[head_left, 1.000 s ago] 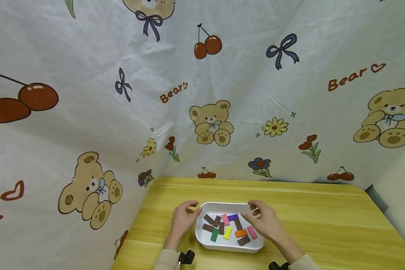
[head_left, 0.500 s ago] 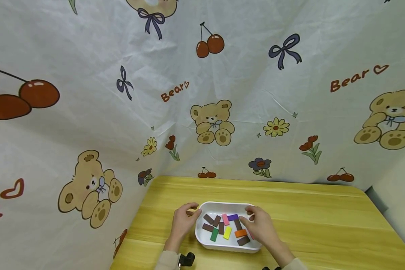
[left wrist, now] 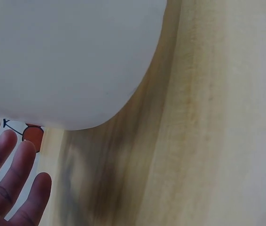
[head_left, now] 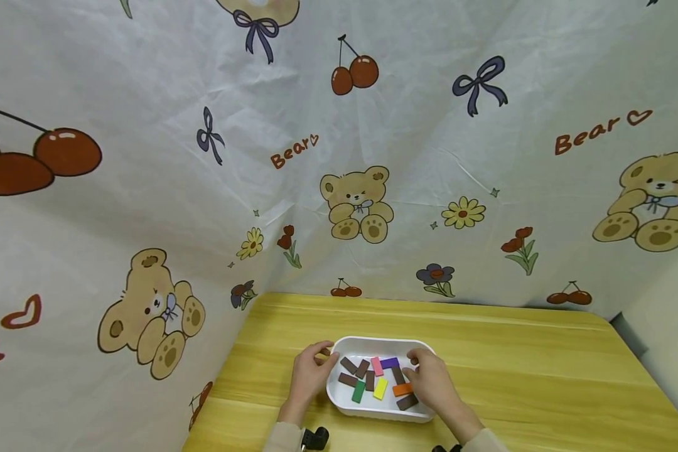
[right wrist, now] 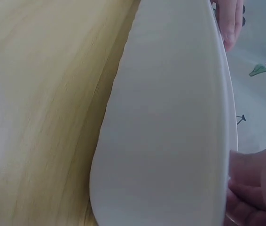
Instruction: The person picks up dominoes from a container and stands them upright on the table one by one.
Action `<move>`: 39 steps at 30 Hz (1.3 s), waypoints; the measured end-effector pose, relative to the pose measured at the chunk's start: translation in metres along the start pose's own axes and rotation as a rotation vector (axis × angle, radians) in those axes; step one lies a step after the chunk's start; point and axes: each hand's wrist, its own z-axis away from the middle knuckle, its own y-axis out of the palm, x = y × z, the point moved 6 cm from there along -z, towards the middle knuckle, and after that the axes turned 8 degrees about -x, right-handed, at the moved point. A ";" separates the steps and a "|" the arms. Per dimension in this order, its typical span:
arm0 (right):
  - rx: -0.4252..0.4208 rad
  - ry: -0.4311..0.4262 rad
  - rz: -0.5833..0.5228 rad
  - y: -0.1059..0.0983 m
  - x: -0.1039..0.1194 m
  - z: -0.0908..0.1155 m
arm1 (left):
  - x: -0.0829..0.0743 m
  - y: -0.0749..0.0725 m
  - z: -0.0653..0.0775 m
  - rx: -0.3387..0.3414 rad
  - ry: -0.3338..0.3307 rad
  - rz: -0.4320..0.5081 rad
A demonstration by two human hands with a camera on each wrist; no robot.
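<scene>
A white tray [head_left: 381, 411] stands on the wooden table and holds small flat blocks. My left hand [head_left: 309, 371] is at its left rim, thumb and forefinger close to the edge. In the left wrist view its other fingers [left wrist: 11, 174] spread loosely outside the tray; whether it touches is unclear. My right hand [head_left: 434, 380] reaches over the right rim into the tray, thumb and forefinger apart with no block visible between them. Under or beside it are an orange block [head_left: 401, 390] and dark brown block [head_left: 407, 402]. The right hand's palm side is mostly hidden.
Farther left in the tray lie a yellow block [head_left: 380, 388], a green block [head_left: 358, 392], a pink block [head_left: 376, 366], a purple block [head_left: 390, 363] and several brown ones. A bear-printed cloth [head_left: 407, 144] hangs behind the wooden table [head_left: 542, 370].
My right hand has moved left and slightly down, farther over the tray, covering the pink block at the right. The left hand has stayed by the left rim. The head view has shifted slightly.
</scene>
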 end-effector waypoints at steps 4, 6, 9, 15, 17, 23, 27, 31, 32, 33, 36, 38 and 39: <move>0.027 -0.009 0.027 0.005 0.002 -0.002 | 0.002 0.001 -0.001 -0.010 0.011 -0.008; 0.029 -0.011 0.047 0.007 0.002 -0.001 | 0.001 0.001 -0.001 -0.011 0.018 -0.004; 0.021 -0.033 0.071 0.008 0.003 0.001 | 0.002 0.001 0.000 -0.008 0.014 0.005; -0.024 -0.133 0.142 0.010 0.008 0.007 | 0.003 0.002 -0.001 -0.012 0.009 0.017; -0.031 -0.152 0.192 0.013 0.009 0.008 | 0.005 0.004 -0.001 -0.012 0.007 0.023; -0.034 -0.157 0.309 0.023 0.004 0.010 | 0.010 0.007 -0.001 0.000 -0.039 0.014; -0.036 -0.176 0.329 0.026 0.003 0.010 | 0.011 0.006 0.001 0.004 -0.078 0.022; -0.032 -0.195 0.294 0.026 0.002 0.010 | 0.012 0.006 0.002 -0.003 -0.090 0.018; -0.030 -0.194 0.283 0.026 0.002 0.009 | 0.013 0.006 0.003 -0.001 -0.090 0.017; -0.028 -0.192 0.273 0.026 0.002 0.009 | 0.013 0.007 0.003 0.002 -0.087 0.018; -0.031 -0.190 0.258 0.025 0.001 0.008 | 0.014 0.008 0.002 0.022 -0.084 0.032; -0.034 -0.197 0.268 0.024 0.003 0.008 | 0.014 0.010 0.002 0.037 -0.079 0.042; -0.039 -0.203 0.274 0.023 0.004 0.008 | 0.014 0.010 0.001 0.043 -0.075 0.042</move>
